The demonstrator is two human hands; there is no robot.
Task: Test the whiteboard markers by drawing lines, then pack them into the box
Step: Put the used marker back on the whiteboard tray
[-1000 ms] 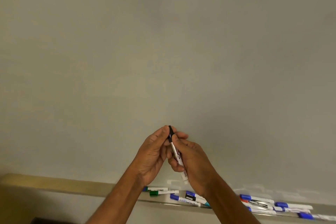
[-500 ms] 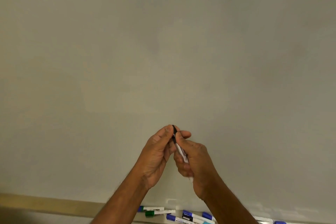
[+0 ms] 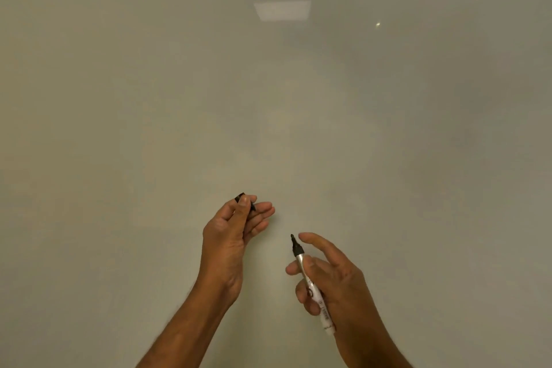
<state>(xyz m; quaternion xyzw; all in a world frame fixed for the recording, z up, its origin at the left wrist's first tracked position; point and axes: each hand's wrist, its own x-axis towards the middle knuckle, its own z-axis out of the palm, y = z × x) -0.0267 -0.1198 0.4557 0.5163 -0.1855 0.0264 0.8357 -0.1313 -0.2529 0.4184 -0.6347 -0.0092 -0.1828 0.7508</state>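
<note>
With the left hand [image 3: 230, 236] pinching the small black plastic cap [image 3: 240, 198] and the right hand [image 3: 334, 284] keeping its grip curled round the white-barrelled black-tipped marker [image 3: 310, 284], bare tip near the pale glossy whiteboard [image 3: 268, 98], the line test looks imminent: press and drag.

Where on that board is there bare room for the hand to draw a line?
Nearly everywhere: the whiteboard is unmarked above and beside both hands. Crowded only low centre: left hand pinching the cap, right hand gripping the marker.

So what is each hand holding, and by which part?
Left hand pinches the black cap at its middle; right hand grips the marker around its barrel.
</note>
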